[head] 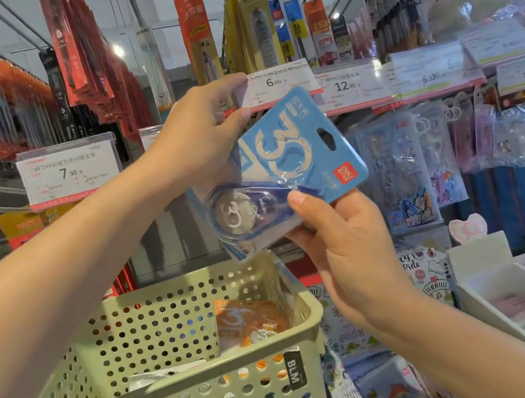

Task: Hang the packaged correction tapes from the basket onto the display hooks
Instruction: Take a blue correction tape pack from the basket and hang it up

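Observation:
A blue packaged correction tape (283, 167) is held tilted in front of the display, its hang hole toward the upper right. My right hand (340, 238) grips the pack from below, thumb on the blister. My left hand (204, 132) pinches the white price tag holder (280, 84) marked 6.00, just above the pack and touching its upper left corner. Below, a pale green perforated basket (187, 381) holds an orange packaged correction tape (250, 322) leaning against its far right wall and a white item near the front rim.
Red, orange and yellow packs (194, 29) hang on hooks above. A 7.90 price tag (71, 173) stands at left, a 12.90 tag (351, 85) at right. Clear-wrapped cartoon items (402, 168) hang at right. White display boxes (520, 294) sit at lower right.

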